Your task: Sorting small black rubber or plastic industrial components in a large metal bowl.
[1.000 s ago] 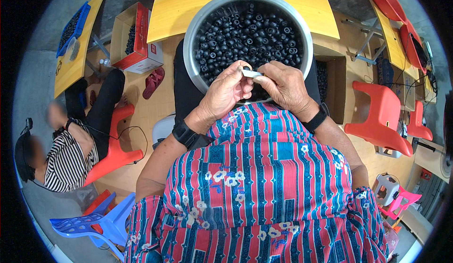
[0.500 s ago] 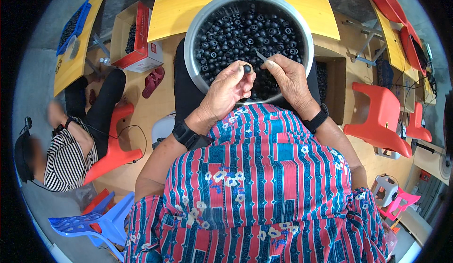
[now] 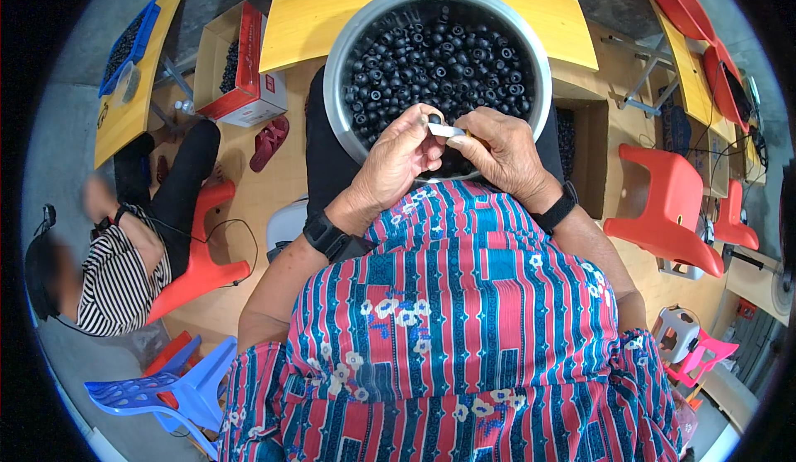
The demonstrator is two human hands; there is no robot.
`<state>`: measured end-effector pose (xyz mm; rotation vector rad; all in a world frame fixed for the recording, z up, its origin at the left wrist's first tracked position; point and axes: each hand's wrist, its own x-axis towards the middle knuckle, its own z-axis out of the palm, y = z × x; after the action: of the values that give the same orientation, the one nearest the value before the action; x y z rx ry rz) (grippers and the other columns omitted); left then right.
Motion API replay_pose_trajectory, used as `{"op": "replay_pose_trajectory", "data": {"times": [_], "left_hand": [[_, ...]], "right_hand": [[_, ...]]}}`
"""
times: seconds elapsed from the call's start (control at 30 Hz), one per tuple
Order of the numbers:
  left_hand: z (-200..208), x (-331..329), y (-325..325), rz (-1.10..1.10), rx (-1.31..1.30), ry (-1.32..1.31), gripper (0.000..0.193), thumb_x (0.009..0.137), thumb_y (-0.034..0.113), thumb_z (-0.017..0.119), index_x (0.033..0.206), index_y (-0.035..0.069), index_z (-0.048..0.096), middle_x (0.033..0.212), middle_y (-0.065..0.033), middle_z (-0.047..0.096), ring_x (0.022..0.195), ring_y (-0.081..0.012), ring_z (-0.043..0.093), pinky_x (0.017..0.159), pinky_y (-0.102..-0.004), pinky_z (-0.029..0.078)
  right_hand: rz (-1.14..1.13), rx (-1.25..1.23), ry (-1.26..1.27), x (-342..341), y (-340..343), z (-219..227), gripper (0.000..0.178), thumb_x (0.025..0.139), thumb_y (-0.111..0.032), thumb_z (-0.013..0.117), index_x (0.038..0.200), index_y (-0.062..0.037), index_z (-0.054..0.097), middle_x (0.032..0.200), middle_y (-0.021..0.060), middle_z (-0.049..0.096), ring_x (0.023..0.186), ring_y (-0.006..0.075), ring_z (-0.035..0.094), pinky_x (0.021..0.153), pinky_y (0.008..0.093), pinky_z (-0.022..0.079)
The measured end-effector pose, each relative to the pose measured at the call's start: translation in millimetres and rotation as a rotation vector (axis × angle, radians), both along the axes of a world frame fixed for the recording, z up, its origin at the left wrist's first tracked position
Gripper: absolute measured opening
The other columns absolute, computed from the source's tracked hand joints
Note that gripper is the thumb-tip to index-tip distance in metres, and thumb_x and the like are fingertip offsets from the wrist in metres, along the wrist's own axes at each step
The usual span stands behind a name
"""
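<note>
A wide metal basin (image 3: 334,81) sits at my lap, holding a heap of small black round pieces with holes (image 3: 439,56). Over its near part, my left hand (image 3: 396,155) is closed, pinching one black round piece (image 3: 434,119) between thumb and fingertips. Closed around a small knife (image 3: 448,130), my right hand (image 3: 507,154) is just to the right. The knife's pale blade lies across the held piece, close to my left fingertips; its handle is mostly hidden in my right hand. Whether the blade cuts into the piece, I cannot tell.
A yellow table (image 3: 298,19) stands beyond the basin. Cardboard boxes flank me: a red-and-white one (image 3: 249,68) at left, a brown one (image 3: 590,151) at right. Red stools (image 3: 663,197) stand right. A seated person (image 3: 124,284) is at left, near a blue chair (image 3: 199,387).
My right hand has shifted slightly left and turned, bringing the knife blade from pointing away over the basin to across the black piece. My left hand stays nearly in place.
</note>
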<state>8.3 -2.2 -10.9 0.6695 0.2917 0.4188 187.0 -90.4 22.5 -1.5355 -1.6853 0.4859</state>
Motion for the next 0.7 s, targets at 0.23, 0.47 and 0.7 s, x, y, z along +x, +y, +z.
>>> {"op": "replay_pose_trajectory", "data": {"times": [0.23, 0.47, 0.7], "left_hand": [[1.1, -0.7, -0.1, -0.019, 0.03, -0.008, 0.023, 0.102, 0.029, 0.048, 0.113, 0.01, 0.051, 0.098, -0.0006, 0.053, 0.08, -0.0077, 0.045, 0.069, -0.0224, 0.038], [1.6, -1.1, 0.0, -0.02, 0.04, -0.004, 0.023, 0.103, 0.029, 0.046, 0.114, 0.009, 0.051, 0.099, -0.001, 0.052, 0.081, -0.0079, 0.044, 0.069, -0.0228, 0.038], [1.4, 0.2, -0.8, -0.011, 0.046, 0.012, 0.023, 0.104, 0.028, 0.044, 0.114, 0.008, 0.051, 0.098, -0.0012, 0.052, 0.08, -0.0081, 0.044, 0.07, -0.0232, 0.038]], "right_hand": [[-0.013, 0.021, -0.021, 0.5, 0.4, 0.2, 0.026, 0.088, -0.032, 0.067, 0.089, -0.0063, 0.067, 0.076, 0.0117, 0.063, 0.071, 0.0317, 0.064, 0.062, 0.0394, 0.05], [-0.012, 0.04, -0.054, 0.2, -0.2, 0.8, 0.026, 0.088, -0.033, 0.066, 0.088, -0.0064, 0.067, 0.074, 0.0114, 0.062, 0.07, 0.0313, 0.063, 0.061, 0.0395, 0.05], [-0.01, 0.034, -0.03, 1.8, 0.2, -1.9, 0.026, 0.088, -0.032, 0.067, 0.088, -0.006, 0.066, 0.075, 0.012, 0.062, 0.071, 0.0324, 0.063, 0.062, 0.0402, 0.049]]}}
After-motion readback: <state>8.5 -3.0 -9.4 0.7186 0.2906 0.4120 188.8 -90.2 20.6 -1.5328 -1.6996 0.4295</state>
